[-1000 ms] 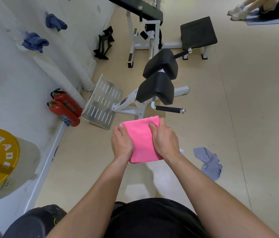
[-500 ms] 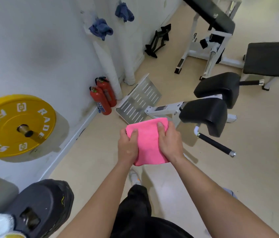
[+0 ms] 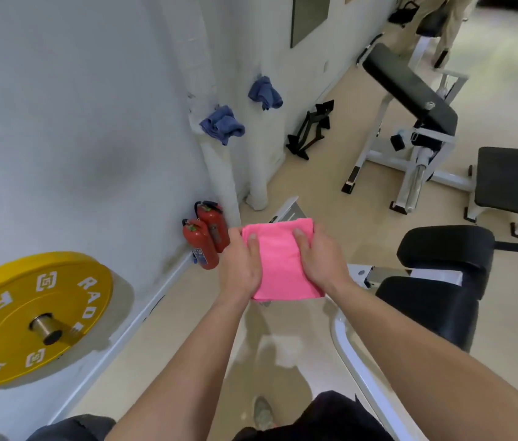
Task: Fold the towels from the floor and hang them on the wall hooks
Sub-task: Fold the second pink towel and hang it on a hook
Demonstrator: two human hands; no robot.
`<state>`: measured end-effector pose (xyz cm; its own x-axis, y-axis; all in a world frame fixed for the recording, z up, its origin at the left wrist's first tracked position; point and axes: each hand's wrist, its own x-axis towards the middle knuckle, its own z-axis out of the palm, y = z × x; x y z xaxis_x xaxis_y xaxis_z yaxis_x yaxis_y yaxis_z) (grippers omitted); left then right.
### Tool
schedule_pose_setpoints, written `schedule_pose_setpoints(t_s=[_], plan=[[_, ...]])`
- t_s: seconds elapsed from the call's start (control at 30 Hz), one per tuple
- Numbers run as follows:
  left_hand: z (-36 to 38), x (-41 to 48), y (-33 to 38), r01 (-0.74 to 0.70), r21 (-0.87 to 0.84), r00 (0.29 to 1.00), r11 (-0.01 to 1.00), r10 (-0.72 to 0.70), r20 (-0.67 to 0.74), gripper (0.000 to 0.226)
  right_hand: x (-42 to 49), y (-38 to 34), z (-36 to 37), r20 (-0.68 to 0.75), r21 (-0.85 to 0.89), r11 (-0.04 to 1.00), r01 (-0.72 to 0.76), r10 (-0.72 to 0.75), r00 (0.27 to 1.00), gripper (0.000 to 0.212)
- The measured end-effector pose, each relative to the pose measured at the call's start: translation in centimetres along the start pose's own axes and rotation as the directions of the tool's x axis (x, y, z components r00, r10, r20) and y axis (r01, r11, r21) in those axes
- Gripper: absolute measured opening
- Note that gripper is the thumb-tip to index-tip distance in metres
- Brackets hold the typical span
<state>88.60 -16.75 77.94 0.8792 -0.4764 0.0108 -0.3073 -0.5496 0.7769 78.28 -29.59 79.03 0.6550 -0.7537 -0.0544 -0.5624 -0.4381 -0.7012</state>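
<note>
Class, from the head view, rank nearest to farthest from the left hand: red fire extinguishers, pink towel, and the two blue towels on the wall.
1. pink towel, held in the left hand itself.
2. red fire extinguishers, on the floor against the wall, to its left.
3. lower blue towel, on the wall ahead.
4. upper blue towel, farther along the wall.

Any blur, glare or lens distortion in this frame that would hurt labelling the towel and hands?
Head view: the pink towel and the left hand and right hand gripping it are sharp; the wide lens bows the wall; the top-right corner is washed out and smeared; the yellow plate throws a soft shadow on the wall; the floor shows a pale sheen.
</note>
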Motion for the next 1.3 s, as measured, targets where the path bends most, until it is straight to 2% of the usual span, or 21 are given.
schedule_pose_setpoints(t_s=[0.13, 0.27, 0.37, 0.47, 0.53, 0.6, 0.7, 0.87, 1.0, 1.1, 1.23, 1.3], plan=[[0.2, 6.6, 3.0, -0.047, 0.042, 0.998, 0.998, 0.049, -0.048, 0.014, 6.9, -1.5, -1.2, 0.005, 0.005, 1.0, 0.026, -0.026, 1.0, 0.044], [1.5, 13.9, 6.8, -0.047, 0.079, 0.996, 0.996, 0.053, -0.075, 0.021, 15.5, -2.4, -2.3, 0.027, 0.086, 0.994, 0.073, -0.076, 0.997, 0.046], [3.2, 20.3, 9.4, -0.026, 0.066, 0.995, 0.997, 0.033, -0.096, 0.023, 23.0, -2.9, -3.4, 0.112, 0.117, 0.985, 0.124, -0.137, 0.984, 0.051], [4.9, 27.8, 12.2, -0.02, 0.054, 0.988, 0.998, 0.028, -0.153, 0.025, 31.4, -3.6, -5.0, 0.208, 0.237, 0.961, 0.14, -0.191, 0.96, 0.055], [5.5, 32.7, 14.4, -0.012, 0.027, 0.979, 1.0, 0.017, -0.201, 0.019, 36.8, -4.2, -6.4, 0.265, 0.29, 0.944, 0.159, -0.239, 0.934, 0.062], [6.1, 37.5, 16.9, 0.021, 0.005, 0.969, 1.0, -0.019, -0.246, 0.019, 41.9, -5.0, -8.1, 0.288, 0.328, 0.929, 0.171, -0.271, 0.919, 0.06], [6.4, 44.1, 20.8, 0.034, -0.052, 0.953, 0.998, -0.048, -0.299, 0.025, 49.6, -7.1, -10.4, 0.241, 0.345, 0.913, 0.22, -0.312, 0.919, 0.05], [5.5, 53.6, 25.9, -0.06, -0.108, 0.936, 0.992, 0.018, -0.352, 0.023, 60.9, -11.7, -13.3, 0.098, 0.342, 0.894, 0.289, -0.34, 0.935, 0.048], [4.2, 60.5, 30.8, -0.141, -0.132, 0.91, 0.981, 0.076, -0.408, 0.023, 68.4, -16.4, -16.0, -0.014, 0.267, 0.857, 0.441, -0.454, 0.891, 0.036], [3.2, 64.7, 34.7, -0.19, -0.184, 0.881, 0.965, 0.084, -0.466, 0.022, 73.4, -20.0, -18.6, -0.089, 0.269, 0.825, 0.498, -0.493, 0.865, 0.04], [1.6, 70.1, 38.7, -0.28, -0.276, 0.796, 0.919, 0.062, -0.602, 0.019, 79.0, -25.0, -22.0, -0.173, 0.344, 0.777, 0.527, -0.499, 0.849, 0.049], [0.6, 72.8, 40.2, -0.331, -0.328, 0.742, 0.884, 0.029, -0.67, 0.019, 81.2, -27.7, -23.2, -0.23, 0.366, 0.745, 0.557, -0.508, 0.83, 0.047]])
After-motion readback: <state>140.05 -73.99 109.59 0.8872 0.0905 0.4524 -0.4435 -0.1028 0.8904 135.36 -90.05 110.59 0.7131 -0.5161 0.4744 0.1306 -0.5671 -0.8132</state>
